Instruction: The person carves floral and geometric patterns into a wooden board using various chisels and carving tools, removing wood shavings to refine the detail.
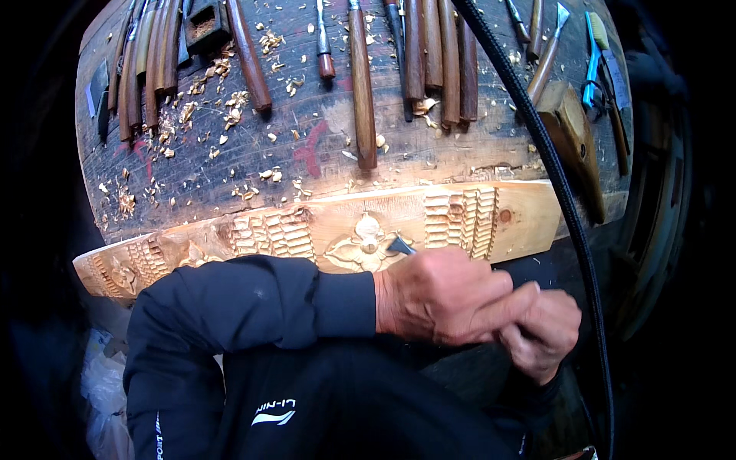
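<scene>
A long pale wooden board [529, 222] lies across the near edge of the bench, carved with rows of scale-like cuts and flower reliefs. My left hand [445, 295] is closed round a carving chisel [400, 245], whose metal blade touches the board beside the right petal of the middle carved flower [366, 241]. Just to the right, my right hand [544, 333] is closed against the left one, in line with the tool. The chisel's handle is hidden inside my hands. My left forearm in its dark sleeve crosses over the board's lower edge.
Wood-handled chisels [362, 92] lie along the far side of the worn bench [307, 130], among wood shavings [238, 107]. A wooden mallet [571, 134] and a blue-handled brush [594, 61] lie at the right. A thick black cable [563, 176] hangs across the right side.
</scene>
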The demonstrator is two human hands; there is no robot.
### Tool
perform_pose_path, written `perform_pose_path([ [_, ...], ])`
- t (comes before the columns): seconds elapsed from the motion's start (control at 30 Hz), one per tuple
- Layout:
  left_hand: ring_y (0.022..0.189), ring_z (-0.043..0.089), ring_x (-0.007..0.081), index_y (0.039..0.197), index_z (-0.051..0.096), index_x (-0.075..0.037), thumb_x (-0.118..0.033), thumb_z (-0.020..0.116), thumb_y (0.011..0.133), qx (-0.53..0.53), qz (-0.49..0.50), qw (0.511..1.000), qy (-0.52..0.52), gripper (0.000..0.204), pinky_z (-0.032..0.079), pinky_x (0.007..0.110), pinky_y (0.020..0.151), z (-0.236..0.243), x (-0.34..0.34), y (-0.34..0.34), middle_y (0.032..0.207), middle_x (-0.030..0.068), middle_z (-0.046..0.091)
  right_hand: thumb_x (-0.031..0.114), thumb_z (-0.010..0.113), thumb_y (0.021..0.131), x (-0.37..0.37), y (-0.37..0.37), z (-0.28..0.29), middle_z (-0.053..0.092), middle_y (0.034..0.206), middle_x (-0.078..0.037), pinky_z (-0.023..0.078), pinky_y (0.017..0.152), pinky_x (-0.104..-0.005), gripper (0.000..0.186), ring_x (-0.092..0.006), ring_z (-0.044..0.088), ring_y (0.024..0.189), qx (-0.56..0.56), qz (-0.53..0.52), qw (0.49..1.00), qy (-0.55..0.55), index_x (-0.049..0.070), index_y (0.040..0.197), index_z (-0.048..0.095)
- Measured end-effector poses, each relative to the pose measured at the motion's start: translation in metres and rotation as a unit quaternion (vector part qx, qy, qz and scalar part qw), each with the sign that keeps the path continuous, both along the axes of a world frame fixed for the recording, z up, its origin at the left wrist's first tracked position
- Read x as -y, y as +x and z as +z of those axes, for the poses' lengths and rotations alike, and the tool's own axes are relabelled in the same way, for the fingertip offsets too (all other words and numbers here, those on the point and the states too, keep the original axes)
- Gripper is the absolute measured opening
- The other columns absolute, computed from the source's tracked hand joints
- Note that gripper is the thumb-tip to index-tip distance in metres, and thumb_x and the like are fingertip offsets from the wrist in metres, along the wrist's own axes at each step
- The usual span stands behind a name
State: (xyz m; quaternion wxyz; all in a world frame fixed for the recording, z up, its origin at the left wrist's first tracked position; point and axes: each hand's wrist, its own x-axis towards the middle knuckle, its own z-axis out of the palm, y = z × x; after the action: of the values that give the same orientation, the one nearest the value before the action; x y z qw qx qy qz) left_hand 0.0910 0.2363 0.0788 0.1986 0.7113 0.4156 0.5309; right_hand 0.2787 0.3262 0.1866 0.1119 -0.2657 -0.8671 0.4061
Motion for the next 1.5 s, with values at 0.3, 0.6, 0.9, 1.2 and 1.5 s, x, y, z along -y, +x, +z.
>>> perform_pose_path([
  [0.3,0.078,0.064,0.0125,0.135,0.070,0.003,-0.022,0.066,0.107,-0.075,-0.109,0.985,0.107,0.037,0.043,0.027,0.061,-0.003,0.002,0.004,0.094,0.0018,0.065,-0.001,0.082,0.076,0.083,0.045,-0.031,0.063,0.067,-0.011,0.043,0.054,-0.0342,0.013,-0.0265,0.059,0.053,-0.030,-0.177,0.982,0.057,-0.004,0.078,0.069],
  [0.6,0.073,0.060,0.0115,0.136,0.071,0.000,-0.019,0.067,0.105,-0.134,-0.112,0.981,0.088,0.037,0.042,0.027,0.060,-0.003,0.004,0.005,0.090,0.0007,0.061,-0.001,0.089,0.083,0.063,0.052,-0.030,0.074,0.084,-0.014,0.057,0.065,-0.0340,0.016,-0.0289,0.074,0.068,-0.018,-0.118,0.993,-0.006,-0.006,0.095,0.080],
  [0.9,0.073,0.059,0.0135,0.138,0.070,0.000,-0.035,0.071,0.107,-0.124,-0.090,0.985,0.078,0.047,0.044,0.028,0.059,-0.004,0.003,0.007,0.089,0.0006,0.057,-0.008,0.082,0.077,0.054,0.038,-0.021,0.070,0.074,-0.012,0.046,0.060,-0.0341,0.012,-0.0271,0.066,0.060,0.003,-0.131,0.991,-0.023,-0.005,0.087,0.076],
  [1.2,0.066,0.057,0.0150,0.128,0.073,0.002,-0.079,0.071,0.094,-0.042,-0.217,0.974,0.049,0.087,0.046,0.031,0.056,-0.002,0.005,-0.007,0.084,0.0008,0.054,0.024,0.090,0.098,0.162,0.026,-0.058,0.084,0.101,-0.017,0.061,0.081,-0.0349,0.036,-0.0268,0.083,0.093,-0.018,-0.279,0.960,-0.013,-0.006,0.116,0.081],
  [1.5,0.147,0.064,0.0441,0.138,0.071,0.006,-0.040,0.070,0.110,-0.174,-0.167,0.970,0.006,0.054,0.049,0.058,0.127,0.032,0.061,-0.059,0.153,0.0283,0.068,0.004,0.070,0.104,0.213,-0.007,-0.070,0.083,0.114,-0.027,0.066,0.083,-0.0388,0.036,-0.0362,0.085,0.097,-0.057,-0.369,0.927,0.039,-0.014,0.134,0.074],
])
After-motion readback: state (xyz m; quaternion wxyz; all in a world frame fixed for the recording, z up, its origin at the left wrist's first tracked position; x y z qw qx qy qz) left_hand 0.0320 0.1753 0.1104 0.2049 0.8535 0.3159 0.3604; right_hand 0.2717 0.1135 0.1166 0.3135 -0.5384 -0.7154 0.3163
